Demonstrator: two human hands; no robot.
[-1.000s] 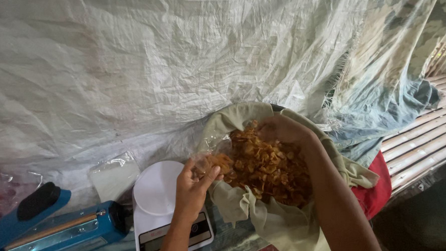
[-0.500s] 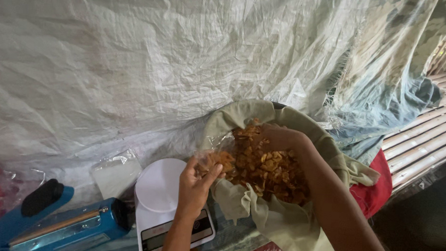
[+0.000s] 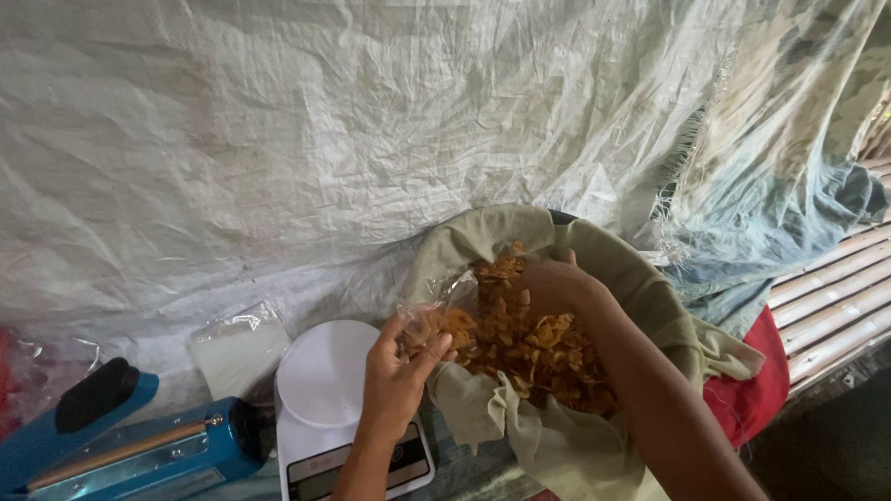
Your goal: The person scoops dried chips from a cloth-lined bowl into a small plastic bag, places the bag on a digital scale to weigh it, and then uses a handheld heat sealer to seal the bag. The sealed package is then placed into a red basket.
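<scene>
Left hand (image 3: pixel 396 371) grip is clamping the rim of a small clear plastic bag (image 3: pixel 431 315) beside the white round-topped kitchen scale (image 3: pixel 331 396). Right hand (image 3: pixel 556 285) grip is closing on golden-brown fried chips (image 3: pixel 531 346) inside the olive cloth-lined basin (image 3: pixel 615 258).

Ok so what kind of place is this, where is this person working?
Probably a small home or backyard snack-packing spot. A cloth-lined basket of fried chips, a white kitchen scale and a blue bag sealer sit against a woven plastic sheet.
</scene>
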